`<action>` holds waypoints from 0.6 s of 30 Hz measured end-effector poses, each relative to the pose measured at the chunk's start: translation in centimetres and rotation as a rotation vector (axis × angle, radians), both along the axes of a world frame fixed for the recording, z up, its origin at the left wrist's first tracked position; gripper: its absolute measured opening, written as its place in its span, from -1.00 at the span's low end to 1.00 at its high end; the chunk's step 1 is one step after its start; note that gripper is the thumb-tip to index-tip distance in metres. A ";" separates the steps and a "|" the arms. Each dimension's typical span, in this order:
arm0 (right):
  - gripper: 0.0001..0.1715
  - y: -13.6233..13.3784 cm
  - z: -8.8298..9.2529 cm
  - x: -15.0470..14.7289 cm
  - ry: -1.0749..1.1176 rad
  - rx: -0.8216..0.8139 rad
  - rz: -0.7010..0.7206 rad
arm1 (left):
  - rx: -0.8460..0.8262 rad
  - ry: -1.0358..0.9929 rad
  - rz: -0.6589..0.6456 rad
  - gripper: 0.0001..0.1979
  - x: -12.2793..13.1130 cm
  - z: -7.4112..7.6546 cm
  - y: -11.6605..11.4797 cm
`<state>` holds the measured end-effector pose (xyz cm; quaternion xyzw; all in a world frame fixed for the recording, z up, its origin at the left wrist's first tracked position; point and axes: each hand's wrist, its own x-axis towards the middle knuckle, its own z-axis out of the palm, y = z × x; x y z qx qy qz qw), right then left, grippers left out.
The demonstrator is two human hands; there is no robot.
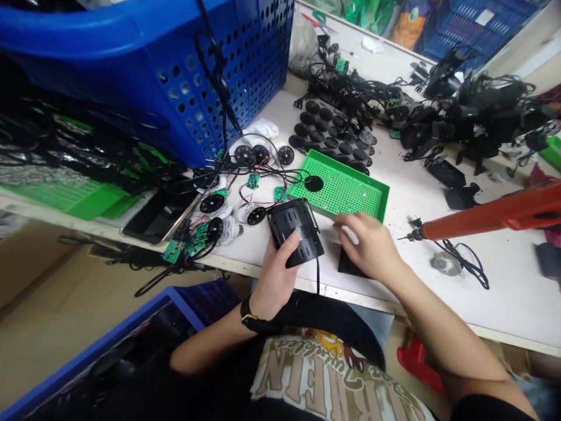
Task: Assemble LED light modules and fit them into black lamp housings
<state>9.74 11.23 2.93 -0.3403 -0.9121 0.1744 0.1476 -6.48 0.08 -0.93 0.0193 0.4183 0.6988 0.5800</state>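
My left hand (278, 280) is wrapped round a black slotted plastic housing (287, 219), its thumb lying across the slotted face. A black cord (318, 275) hangs from the housing over the table edge. My right hand (370, 242) is at the near edge of a green perforated tray (350, 196), fingers curled together; whatever they pinch is too small to make out. Partly under that hand lies a flat black piece (348, 264). Inside the tray are small screws and a black disc (314, 183).
An orange power screwdriver (491, 213) juts in from the right, its bit near my right hand. Wired green circuit boards (253, 179) lie left of the housing. Behind are black round caps (328, 128) and tangled cords (346, 85). A tall blue basket (245, 70) stands at left.
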 end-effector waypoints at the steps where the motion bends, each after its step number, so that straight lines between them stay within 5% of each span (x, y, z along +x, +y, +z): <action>1: -0.76 1.5 -0.3 -0.4 -0.046 -0.042 -0.092 | -0.001 -0.003 -0.001 -0.37 0.0 0.0 0.0; 8: -0.96 8.8 -4.1 -4.5 -0.072 -0.250 -0.110 | -0.045 0.007 -0.016 -0.35 -0.3 0.4 -0.2; 13: -0.86 9.3 -4.7 -5.2 -0.090 -0.267 -0.116 | -0.041 0.010 0.000 -0.32 -0.5 0.4 -0.4; 18: -0.92 7.1 -2.7 -4.0 0.054 -0.144 -0.170 | -0.019 0.015 -0.030 -0.40 -0.2 0.4 -0.3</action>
